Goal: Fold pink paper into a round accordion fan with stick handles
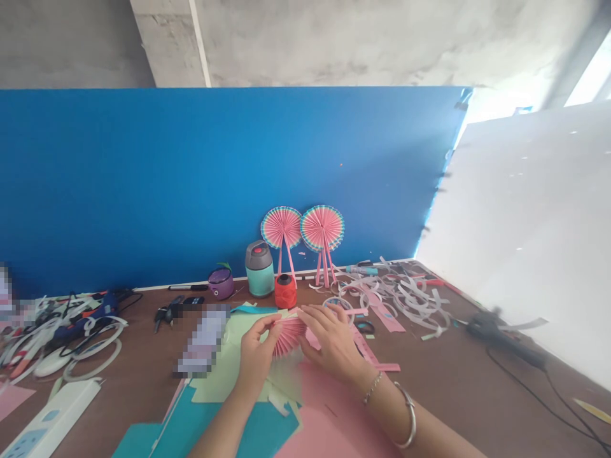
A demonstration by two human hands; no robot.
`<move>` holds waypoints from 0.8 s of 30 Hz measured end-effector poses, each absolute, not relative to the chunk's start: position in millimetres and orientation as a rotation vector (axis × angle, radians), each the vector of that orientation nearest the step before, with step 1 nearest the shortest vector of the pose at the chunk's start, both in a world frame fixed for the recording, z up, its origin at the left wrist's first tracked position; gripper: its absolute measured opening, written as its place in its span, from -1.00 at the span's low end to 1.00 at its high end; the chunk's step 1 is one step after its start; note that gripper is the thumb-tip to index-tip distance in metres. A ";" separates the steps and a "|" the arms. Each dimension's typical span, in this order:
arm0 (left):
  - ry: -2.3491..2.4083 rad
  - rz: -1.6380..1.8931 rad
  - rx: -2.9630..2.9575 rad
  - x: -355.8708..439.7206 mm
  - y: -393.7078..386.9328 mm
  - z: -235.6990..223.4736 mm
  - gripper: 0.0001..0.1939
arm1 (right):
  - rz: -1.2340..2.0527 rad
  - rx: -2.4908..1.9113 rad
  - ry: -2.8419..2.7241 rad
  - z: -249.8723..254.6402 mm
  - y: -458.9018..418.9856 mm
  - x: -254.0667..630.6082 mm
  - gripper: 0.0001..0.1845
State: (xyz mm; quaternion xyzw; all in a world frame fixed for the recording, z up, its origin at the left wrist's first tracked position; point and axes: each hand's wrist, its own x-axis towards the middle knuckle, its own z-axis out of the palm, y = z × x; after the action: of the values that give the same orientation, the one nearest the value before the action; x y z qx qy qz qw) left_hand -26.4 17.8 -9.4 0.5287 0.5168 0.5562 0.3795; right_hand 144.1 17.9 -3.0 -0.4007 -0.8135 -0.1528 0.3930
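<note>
Between my two hands is a pleated pink paper fan point(287, 337), its folds spreading downward. My left hand point(258, 346) pinches its left edge between thumb and fingers. Bent over the right side of the fan, my right hand point(329, 334) grips it with the thumb below and the fingers above; part of the paper is hidden there. Under the hands lie pale green paper point(224, 372), teal paper point(258, 429) and a pink sheet point(334, 420). Two round pink fans, a left one point(281, 226) and a right one point(323, 228), lean on the blue partition behind.
A teal flask point(260, 280), a red container point(285, 294) and a purple pot point(220, 284) stand at the back. Curled paper strips point(405, 299) pile up on the right, near a glue gun point(501, 337) with its cord. A power strip point(55, 416) lies front left.
</note>
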 end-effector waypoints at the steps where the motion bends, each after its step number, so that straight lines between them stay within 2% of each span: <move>1: 1.319 1.410 1.384 -25.7 17.2 -8.5 -0.68 | -0.395 -1.020 -2.091 -3.5 17.2 143.3 -0.66; 9: 1.267 1.355 1.402 -19.6 14.8 -10.7 -0.71 | -0.355 -0.899 -2.089 -7.5 17.3 138.8 -0.85; 19: 1.130 1.451 1.182 -28.7 23.7 -19.4 -0.61 | -0.376 -0.892 -2.063 -7.4 23.8 149.8 -0.90; 24: 1.147 1.472 1.247 -32.7 27.1 -23.2 -0.70 | -0.373 -0.882 -2.074 -5.7 23.4 151.7 -0.90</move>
State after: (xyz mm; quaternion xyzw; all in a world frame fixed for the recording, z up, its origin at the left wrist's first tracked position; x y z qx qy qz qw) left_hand -32.7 27.1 -23.2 0.5006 0.4604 0.5909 0.4339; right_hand 151.7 23.4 -5.7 -0.3510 -0.8258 -0.1484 0.4158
